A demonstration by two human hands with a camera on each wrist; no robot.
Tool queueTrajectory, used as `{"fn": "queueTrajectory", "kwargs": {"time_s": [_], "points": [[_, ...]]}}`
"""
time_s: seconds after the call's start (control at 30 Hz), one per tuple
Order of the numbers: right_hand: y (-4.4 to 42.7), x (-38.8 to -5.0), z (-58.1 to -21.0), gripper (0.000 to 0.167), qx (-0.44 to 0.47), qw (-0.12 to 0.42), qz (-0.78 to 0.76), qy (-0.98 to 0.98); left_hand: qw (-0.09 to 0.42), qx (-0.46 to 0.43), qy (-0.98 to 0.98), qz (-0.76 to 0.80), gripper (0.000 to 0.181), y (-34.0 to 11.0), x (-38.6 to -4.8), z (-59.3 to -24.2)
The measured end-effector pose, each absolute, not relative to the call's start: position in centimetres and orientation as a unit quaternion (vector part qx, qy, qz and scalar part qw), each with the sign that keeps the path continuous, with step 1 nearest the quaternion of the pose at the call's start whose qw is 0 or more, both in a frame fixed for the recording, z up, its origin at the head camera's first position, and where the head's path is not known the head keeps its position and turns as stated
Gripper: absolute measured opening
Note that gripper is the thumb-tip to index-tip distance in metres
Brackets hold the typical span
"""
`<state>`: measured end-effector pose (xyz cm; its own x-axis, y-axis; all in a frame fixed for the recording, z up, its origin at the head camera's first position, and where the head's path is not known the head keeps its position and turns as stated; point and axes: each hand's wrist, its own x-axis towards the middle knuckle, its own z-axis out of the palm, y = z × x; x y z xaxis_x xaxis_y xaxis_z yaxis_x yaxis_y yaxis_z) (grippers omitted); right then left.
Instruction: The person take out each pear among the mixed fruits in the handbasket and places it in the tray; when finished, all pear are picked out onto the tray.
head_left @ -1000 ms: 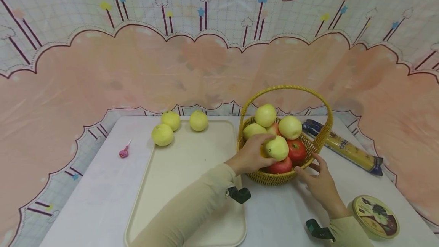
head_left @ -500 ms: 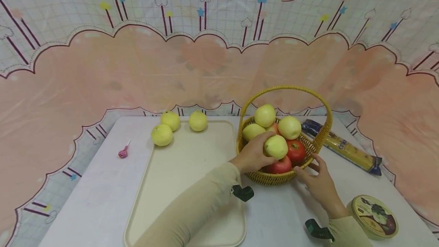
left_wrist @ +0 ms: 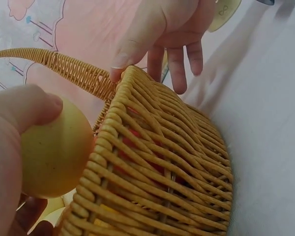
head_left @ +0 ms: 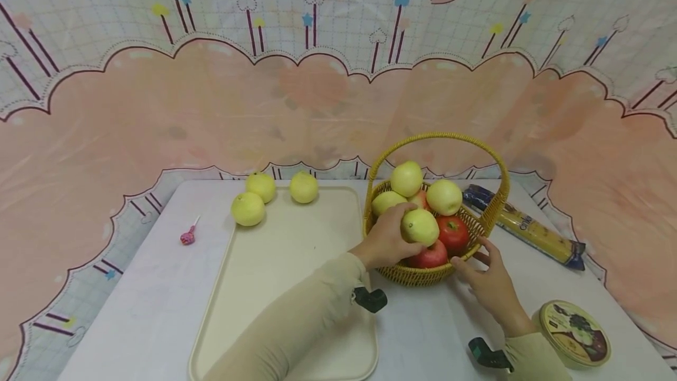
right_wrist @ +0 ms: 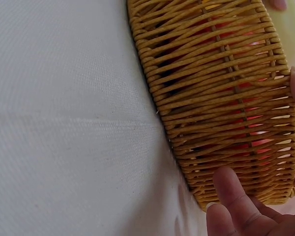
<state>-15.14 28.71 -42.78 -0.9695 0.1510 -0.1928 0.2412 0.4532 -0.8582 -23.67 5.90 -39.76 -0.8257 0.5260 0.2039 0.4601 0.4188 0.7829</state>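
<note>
My left hand (head_left: pixel 388 240) holds a round yellow-green pear (head_left: pixel 422 227) just above the front of a woven wicker basket (head_left: pixel 415 277). In the left wrist view its thumb presses on the pear (left_wrist: pixel 56 147), close beside the basket rim. Inside the basket lie red apples (head_left: pixel 453 235) and more yellow-green pears (head_left: pixel 406 179). My right hand (head_left: pixel 494 287) touches the basket's front right rim with thumb and fingertip. Its other fingers stretch loosely along the outside of the wicker, as the right wrist view shows (right_wrist: pixel 231 191).
Left of the basket lies a cream tray (head_left: pixel 285 287), with several yellow-green pears (head_left: pixel 248 209) at its far end. A lollipop (head_left: pixel 188 234) lies further left. Behind the basket is a long yellow-and-blue packet (head_left: pixel 534 228); a round printed tin (head_left: pixel 575 334) sits front right. The basket handle arches overhead.
The left hand has shifted the pear slightly left over the basket and turned it a little. The right hand has stayed at the rim. The whole head view has drifted slightly.
</note>
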Motion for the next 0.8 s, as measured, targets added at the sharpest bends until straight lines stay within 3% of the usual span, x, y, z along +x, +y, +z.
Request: {"fn": "queueTrajectory", "kwargs": {"time_s": [0.37,0.8], "points": [[28.8,-15.2,-42.8,0.104,0.115,0.047,-0.509,0.852,0.008,0.324,0.835,0.445,0.071,4.1,-23.3,-39.2],[28.8,-15.2,-42.8,0.104,0.116,0.047,-0.507,0.853,0.035,0.319,0.796,0.513,0.071,1.1,-21.4,-37.6]]}}
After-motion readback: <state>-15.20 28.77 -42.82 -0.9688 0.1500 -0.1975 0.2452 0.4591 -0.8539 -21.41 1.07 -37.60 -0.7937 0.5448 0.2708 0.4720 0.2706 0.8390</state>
